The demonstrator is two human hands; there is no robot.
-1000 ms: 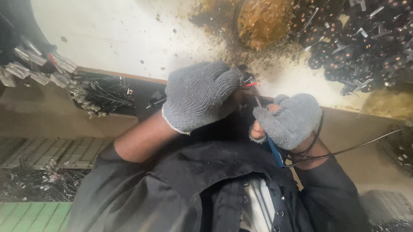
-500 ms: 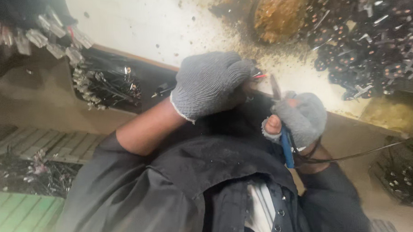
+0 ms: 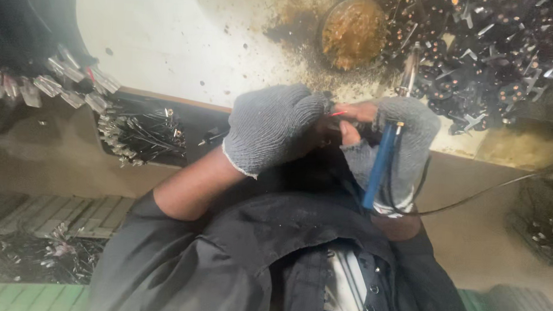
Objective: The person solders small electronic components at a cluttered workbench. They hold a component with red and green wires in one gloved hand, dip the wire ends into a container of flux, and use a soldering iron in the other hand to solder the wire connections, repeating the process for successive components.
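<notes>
Gloved left hand curls its grip over a mostly hidden red wire; right hand clamps a blue soldering iron, tip blurred over the stained table.

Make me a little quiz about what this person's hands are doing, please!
1. True or false: the left hand and the right hand both wear grey knitted gloves.
2. What colour is the handle of the soldering iron that the right hand holds? A red, B blue, C yellow.
3. Fill in: the thin wire poking out of the left hand's fist is ___.

Key: 1 true; 2 B; 3 red.
</notes>
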